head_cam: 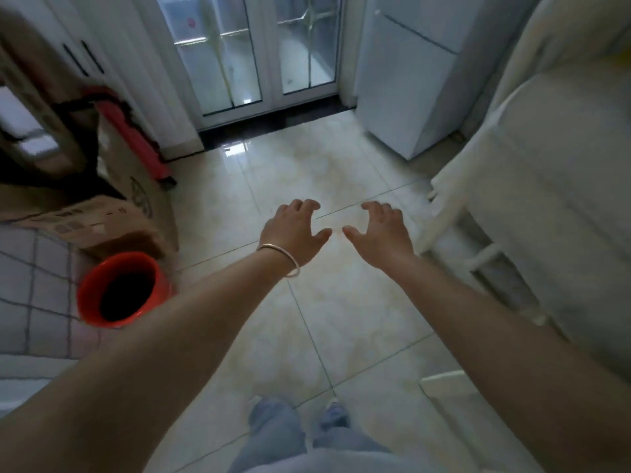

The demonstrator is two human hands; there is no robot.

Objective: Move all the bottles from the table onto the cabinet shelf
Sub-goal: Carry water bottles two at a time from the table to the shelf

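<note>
Both my arms reach forward over a glossy tiled floor (307,172). My left hand (293,227), with a thin bangle at the wrist, is empty and its fingers are spread and curled downward. My right hand (382,230) is also empty, fingers apart, a short gap from the left one. No bottle shows in this view. A table edge covered with a checked cloth (30,285) sits at the left. No cabinet shelf is plainly visible.
A red bucket (119,288) stands at the left beside cardboard boxes (102,220). A red object (133,138) leans on the wall. Glass doors (256,52) lie ahead, a white fridge (409,80) at the right, cloth-covered furniture (553,206) along the right side.
</note>
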